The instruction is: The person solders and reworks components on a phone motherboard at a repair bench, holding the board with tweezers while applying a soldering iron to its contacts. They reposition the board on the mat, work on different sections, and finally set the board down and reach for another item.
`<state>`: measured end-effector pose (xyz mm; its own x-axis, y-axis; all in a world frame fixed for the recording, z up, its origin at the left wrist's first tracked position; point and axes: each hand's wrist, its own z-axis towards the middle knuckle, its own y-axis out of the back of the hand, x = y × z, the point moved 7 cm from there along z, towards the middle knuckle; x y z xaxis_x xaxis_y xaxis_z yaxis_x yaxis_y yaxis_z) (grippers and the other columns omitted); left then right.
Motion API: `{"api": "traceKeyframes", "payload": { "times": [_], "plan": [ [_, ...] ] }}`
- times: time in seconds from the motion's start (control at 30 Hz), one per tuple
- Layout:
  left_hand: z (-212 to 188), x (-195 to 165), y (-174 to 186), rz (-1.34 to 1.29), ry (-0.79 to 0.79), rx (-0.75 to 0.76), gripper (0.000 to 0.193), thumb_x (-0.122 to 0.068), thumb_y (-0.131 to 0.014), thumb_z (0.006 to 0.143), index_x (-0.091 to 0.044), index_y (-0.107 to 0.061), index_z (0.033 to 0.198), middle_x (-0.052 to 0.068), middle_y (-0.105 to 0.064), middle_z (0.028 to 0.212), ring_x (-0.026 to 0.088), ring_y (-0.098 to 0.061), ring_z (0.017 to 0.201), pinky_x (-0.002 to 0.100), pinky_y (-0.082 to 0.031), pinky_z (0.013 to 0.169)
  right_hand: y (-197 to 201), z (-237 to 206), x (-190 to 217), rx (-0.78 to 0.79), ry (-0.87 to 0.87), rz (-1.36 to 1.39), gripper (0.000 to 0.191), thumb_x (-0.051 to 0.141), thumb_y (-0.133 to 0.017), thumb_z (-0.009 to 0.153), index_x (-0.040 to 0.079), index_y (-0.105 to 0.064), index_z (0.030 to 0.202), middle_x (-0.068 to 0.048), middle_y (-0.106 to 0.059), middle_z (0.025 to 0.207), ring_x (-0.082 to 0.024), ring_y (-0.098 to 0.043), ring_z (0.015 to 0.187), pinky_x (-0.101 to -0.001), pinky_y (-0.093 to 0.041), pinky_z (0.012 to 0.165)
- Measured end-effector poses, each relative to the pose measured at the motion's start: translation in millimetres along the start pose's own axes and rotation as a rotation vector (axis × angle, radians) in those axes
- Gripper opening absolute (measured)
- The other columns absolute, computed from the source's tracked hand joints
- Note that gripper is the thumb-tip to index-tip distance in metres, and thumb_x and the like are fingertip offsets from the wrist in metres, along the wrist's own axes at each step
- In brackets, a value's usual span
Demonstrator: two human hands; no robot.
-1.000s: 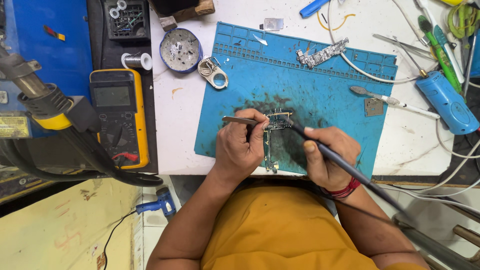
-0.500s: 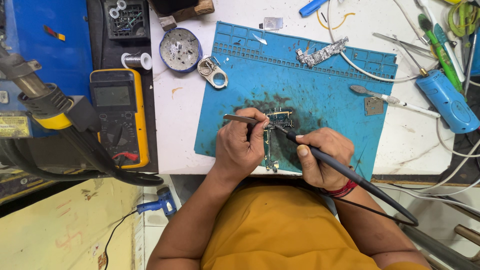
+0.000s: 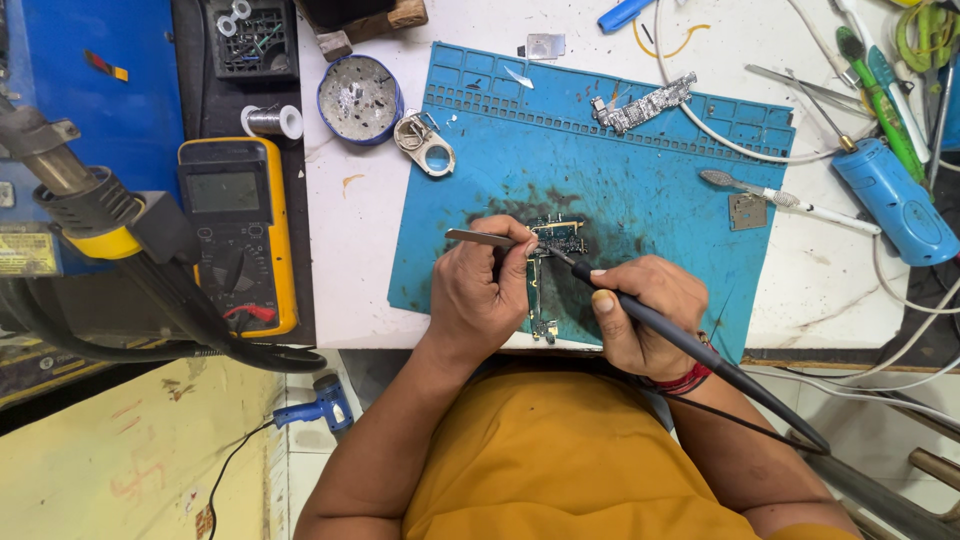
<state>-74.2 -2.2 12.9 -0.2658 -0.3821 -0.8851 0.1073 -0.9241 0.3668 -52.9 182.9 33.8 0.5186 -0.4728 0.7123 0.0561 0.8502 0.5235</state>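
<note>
Blue silicone mat (image 3: 640, 170) covers the white table (image 3: 340, 260). A small circuit board (image 3: 552, 250) lies on the mat's scorched near part, between both hands. Left hand (image 3: 480, 295), grip closed on metal tweezers (image 3: 480, 238), tips at the board. Right hand (image 3: 645, 315), grip closed on a dark soldering iron (image 3: 690, 345), tip touching the board.

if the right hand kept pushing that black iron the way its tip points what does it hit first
Likely the small green circuit board on the blue silicone mat: the right hand aims the black soldering iron up-left, tip apparently already at the board, beside the left hand.
</note>
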Motion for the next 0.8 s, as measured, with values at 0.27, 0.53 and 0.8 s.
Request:
{"api": "traceKeyframes", "payload": {
  "times": [0.27,0.53,0.8],
  "plan": [
    [0.1,-0.1,0.4,-0.012,-0.004,-0.007,0.014,-0.002,-0.069,0.1,-0.005,-0.057,0.106,0.006,-0.068,0.092,0.019,-0.067,0.068,0.032,-0.053,0.063,1.0,0.8,0.9,-0.01,-0.011,-0.011,0.007,0.006,-0.069,0.095,0.002,-0.064,0.099,-0.01,-0.064,0.075,-0.024,-0.061,0.062,-0.0334,-0.046,0.059],
    [0.8,-0.5,0.8,-0.009,-0.007,-0.006,0.013,-0.002,-0.069,0.1,-0.005,-0.057,0.106,0.006,-0.068,0.092,0.019,-0.067,0.068,0.032,-0.052,0.062,2.1,1.1,0.0,-0.022,-0.016,0.01,0.006,0.004,-0.068,0.095,0.002,-0.064,0.099,-0.01,-0.063,0.073,-0.023,-0.06,0.06,-0.0326,-0.046,0.058],
    [0.4,-0.8,1.1,-0.006,-0.004,-0.012,0.014,-0.002,-0.069,0.1,-0.005,-0.057,0.106,0.006,-0.068,0.091,0.02,-0.067,0.067,0.033,-0.052,0.063,1.1,0.0,-1.5,-0.016,-0.016,0.022,0.007,0.004,-0.069,0.095,0.002,-0.064,0.099,-0.01,-0.064,0.075,-0.024,-0.061,0.062,-0.0326,-0.047,0.06]
  ]
}}
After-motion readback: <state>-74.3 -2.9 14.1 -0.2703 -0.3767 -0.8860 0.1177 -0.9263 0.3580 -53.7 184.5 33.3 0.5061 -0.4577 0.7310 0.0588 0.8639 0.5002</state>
